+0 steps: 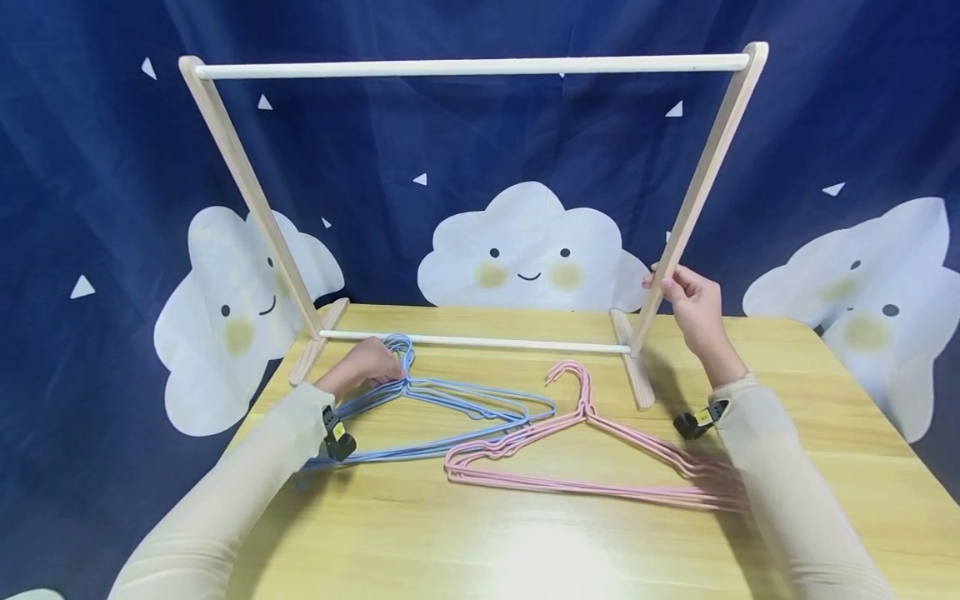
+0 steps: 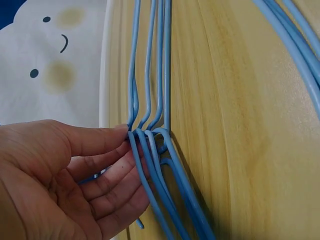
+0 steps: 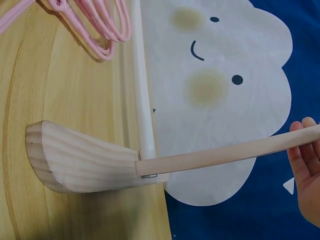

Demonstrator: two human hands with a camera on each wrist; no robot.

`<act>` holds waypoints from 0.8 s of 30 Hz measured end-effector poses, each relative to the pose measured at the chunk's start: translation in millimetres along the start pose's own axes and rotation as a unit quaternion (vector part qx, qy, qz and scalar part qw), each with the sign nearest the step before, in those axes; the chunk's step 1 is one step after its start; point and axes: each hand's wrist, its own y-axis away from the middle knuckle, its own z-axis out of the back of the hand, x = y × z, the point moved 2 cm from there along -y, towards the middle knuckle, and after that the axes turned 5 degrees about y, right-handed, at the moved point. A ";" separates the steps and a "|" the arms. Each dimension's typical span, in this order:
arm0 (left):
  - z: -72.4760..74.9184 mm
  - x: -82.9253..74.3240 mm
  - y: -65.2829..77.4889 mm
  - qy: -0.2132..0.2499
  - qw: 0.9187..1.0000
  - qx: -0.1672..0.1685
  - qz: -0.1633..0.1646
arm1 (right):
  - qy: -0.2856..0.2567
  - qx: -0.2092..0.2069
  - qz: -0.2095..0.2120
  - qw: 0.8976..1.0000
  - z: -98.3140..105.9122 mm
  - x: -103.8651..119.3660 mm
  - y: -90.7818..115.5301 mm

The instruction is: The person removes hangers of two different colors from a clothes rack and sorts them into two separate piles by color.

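My left hand [image 1: 372,363] pinches a bundle of blue hangers [image 1: 465,392] at their necks, below the hooks. In the left wrist view its thumb [image 2: 97,141] presses the nearest wire and the fingers lie behind the wires. My right hand [image 1: 696,310] grips the right upright [image 1: 693,200] of a wooden clothes rack, thumb in front and fingers behind. The right wrist view shows the fingers [image 3: 306,160] around that upright. Pink hangers [image 1: 585,483] lie stacked on the table between the hands, hooks toward the rack, overlapping the blue hangers' right ends.
The rack has a white top rail [image 1: 472,67] and a low white crossbar [image 1: 472,341]. Its right foot [image 1: 637,379] and left foot [image 1: 303,360] stand on the wooden table [image 1: 420,533]. A dark blue cloud-print curtain [image 1: 510,150] hangs behind.
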 end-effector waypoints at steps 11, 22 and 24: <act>7.4 8.0 -2.7 0.015 0.999 0.022 -0.018 | 0.000 -0.008 0.018 1.000 -2.5 0.3 -0.4; 9.3 9.4 -2.0 -0.034 0.999 0.019 -0.007 | -0.033 -0.004 0.014 0.999 -2.0 1.0 0.8; 8.9 9.5 -2.0 -0.033 0.999 0.020 -0.003 | -0.038 -0.001 0.016 0.999 -2.4 0.4 1.1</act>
